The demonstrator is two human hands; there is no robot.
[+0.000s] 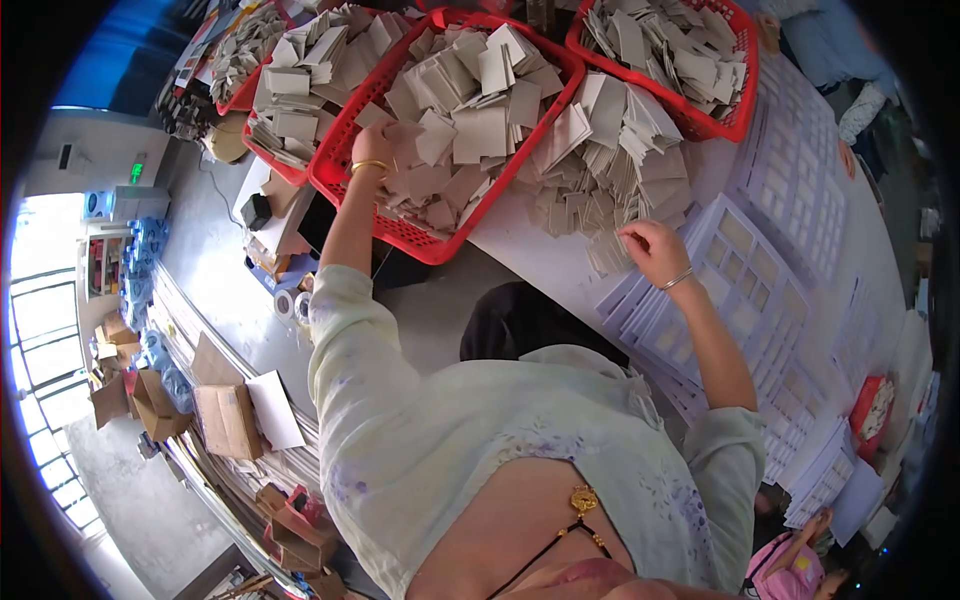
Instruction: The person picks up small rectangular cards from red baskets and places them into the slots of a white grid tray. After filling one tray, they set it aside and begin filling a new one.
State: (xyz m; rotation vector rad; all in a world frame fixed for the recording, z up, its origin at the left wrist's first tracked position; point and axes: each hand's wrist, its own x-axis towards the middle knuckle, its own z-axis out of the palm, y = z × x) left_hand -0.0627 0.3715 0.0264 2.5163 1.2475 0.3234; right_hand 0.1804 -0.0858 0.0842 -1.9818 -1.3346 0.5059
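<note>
My left hand (pixel 372 143) reaches into the left side of a large red plastic basket (pixel 425 247), touching the small grey-white cardboard pieces (pixel 480 135) heaped inside. Its fingertips are partly hidden, so what they hold does not show. Beside the basket, a loose pile of similar cardboard pieces (pixel 620 150) lies on the white table. At the near end of that pile is my right hand (pixel 657 253), fingers curled and thumb close to the index finger. Anything small in that pinch cannot be made out. Right next to this hand lie stacked white panels (pixel 740 255) with rectangular windows.
Other red baskets of cardboard pieces stand at the back right (pixel 745 95) and back left (pixel 262 150). More windowed panels (pixel 800 170) cover the table's right side. Another person (pixel 825 50) stands across the table. Cardboard boxes (pixel 225 420) sit on the left floor.
</note>
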